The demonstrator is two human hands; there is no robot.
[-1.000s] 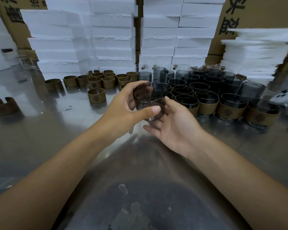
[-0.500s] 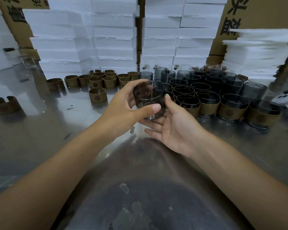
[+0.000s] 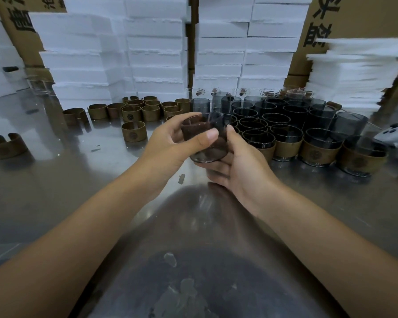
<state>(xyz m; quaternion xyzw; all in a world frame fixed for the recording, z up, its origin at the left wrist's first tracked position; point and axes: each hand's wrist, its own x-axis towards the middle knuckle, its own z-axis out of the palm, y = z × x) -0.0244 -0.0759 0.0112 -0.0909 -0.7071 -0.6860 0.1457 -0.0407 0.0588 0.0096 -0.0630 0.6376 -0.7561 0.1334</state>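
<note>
Left hand grips smoked glass; right hand cups it.

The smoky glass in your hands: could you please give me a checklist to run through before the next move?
1. Left hand grips the glass: ok, thumb across the front, fingers behind.
2. Right hand supports it: ok, fingers under the base, thumb on the side.
3. Glass off the table: ok, held above it.
4. Sleeve on this glass: not ok, it is bare.
5. Loose sleeve available: ok, it stands alone left of the hands.
6. Glass free of chips or cracks: cannot tell.
</note>
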